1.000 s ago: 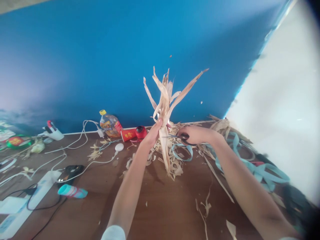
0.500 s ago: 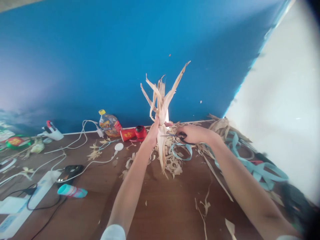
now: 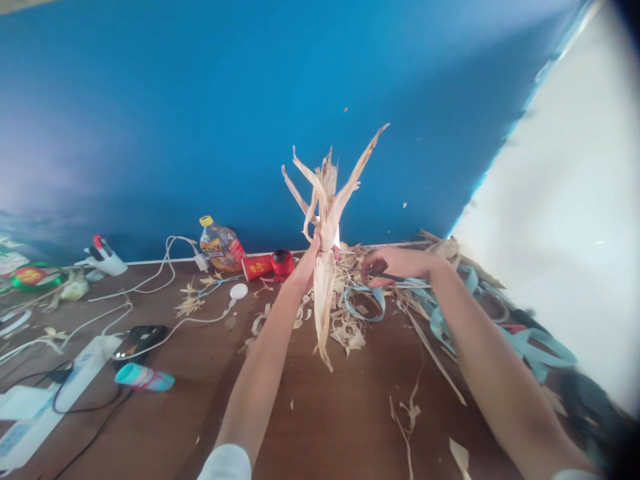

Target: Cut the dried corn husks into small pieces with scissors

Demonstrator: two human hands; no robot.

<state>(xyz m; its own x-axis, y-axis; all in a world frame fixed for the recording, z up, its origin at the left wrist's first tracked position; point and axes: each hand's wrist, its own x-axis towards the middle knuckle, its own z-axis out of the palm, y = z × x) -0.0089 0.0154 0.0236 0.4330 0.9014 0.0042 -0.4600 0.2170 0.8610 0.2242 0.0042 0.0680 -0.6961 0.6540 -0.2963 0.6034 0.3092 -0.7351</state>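
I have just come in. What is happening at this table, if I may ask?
The person's left hand grips a bundle of dry husks around its middle, above the table; the upper ends spread out and a long tail hangs below. The right hand, beside it, holds scissors pointing toward the husks; whether they touch is hard to tell. Pale scraps lie scattered on the table.
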